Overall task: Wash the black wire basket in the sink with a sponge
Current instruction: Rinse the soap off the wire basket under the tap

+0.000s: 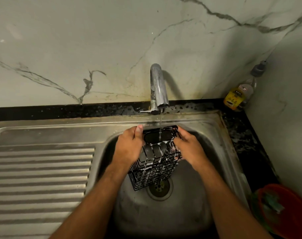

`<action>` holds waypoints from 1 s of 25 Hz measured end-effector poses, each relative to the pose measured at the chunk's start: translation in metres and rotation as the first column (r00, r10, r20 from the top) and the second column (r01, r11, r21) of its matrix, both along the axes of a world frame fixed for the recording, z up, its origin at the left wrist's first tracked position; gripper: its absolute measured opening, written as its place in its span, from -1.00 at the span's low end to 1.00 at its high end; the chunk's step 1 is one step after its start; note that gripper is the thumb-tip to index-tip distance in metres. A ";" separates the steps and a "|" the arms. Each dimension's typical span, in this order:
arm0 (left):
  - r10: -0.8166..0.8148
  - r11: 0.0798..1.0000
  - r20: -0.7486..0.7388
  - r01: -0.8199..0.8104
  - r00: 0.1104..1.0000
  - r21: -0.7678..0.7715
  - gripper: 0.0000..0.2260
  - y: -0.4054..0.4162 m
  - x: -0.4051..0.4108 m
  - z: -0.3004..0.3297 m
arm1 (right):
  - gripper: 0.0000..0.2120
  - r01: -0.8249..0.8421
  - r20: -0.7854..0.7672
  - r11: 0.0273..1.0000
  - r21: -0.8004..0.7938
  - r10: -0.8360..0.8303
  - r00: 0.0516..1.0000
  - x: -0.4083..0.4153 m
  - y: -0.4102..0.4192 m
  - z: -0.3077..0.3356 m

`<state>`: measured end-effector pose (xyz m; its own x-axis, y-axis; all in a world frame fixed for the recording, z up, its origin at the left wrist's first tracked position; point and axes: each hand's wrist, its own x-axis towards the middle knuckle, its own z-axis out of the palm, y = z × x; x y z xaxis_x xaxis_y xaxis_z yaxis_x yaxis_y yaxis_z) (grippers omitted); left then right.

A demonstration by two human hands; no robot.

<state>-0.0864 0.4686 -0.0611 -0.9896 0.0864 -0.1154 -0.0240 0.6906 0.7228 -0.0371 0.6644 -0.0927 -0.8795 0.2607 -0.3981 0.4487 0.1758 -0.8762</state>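
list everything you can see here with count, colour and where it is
wire basket: one, black, streaked with white suds, held over the sink bowl under the water
tap: one, chrome, behind the sink, running a thin stream
sink: one, steel, ribbed drainer on its left
drain: one, metal, bottom of the bowl
bottle: one, clear with yellow label, back right corner of the counter
tub: one, red, right of the sink, something green inside
wall: white marble, grey veins
left hand: grips the basket's left side
right hand: grips its right side
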 end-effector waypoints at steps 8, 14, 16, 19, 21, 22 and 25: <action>-0.050 0.824 0.120 -0.027 0.991 0.566 -0.75 0.024 0.007 -0.009 | -0.57 0.111 -0.002 0.981 -0.157 -0.113 0.994 0.015 0.016 -0.021; -0.206 0.809 0.162 0.074 0.965 0.583 -0.80 0.044 -0.014 -0.004 | -0.50 0.227 0.056 0.952 -0.207 -0.220 0.974 0.011 0.032 -0.034; -0.178 0.842 0.164 0.064 0.970 0.536 -0.76 0.046 -0.014 -0.012 | -0.48 0.237 0.071 0.950 -0.203 -0.227 0.971 0.011 0.035 -0.038; -0.170 0.866 0.207 0.045 0.964 0.498 -0.76 0.053 -0.007 -0.011 | -0.57 0.269 0.072 0.938 -0.218 -0.260 0.963 0.015 0.037 -0.032; -0.206 0.883 0.200 0.094 0.958 0.459 -0.75 0.058 -0.005 -0.008 | -0.61 0.275 0.058 0.931 -0.240 -0.269 0.961 0.019 0.040 -0.031; -0.222 0.890 0.193 0.118 0.956 0.440 -0.73 0.060 -0.006 -0.006 | -0.62 0.275 0.054 0.931 -0.241 -0.270 0.961 0.021 0.041 -0.030; -0.249 0.873 0.176 0.142 0.952 0.467 -0.73 0.060 -0.007 -0.005 | -0.61 0.289 0.060 0.934 -0.209 -0.282 0.957 0.021 0.040 -0.031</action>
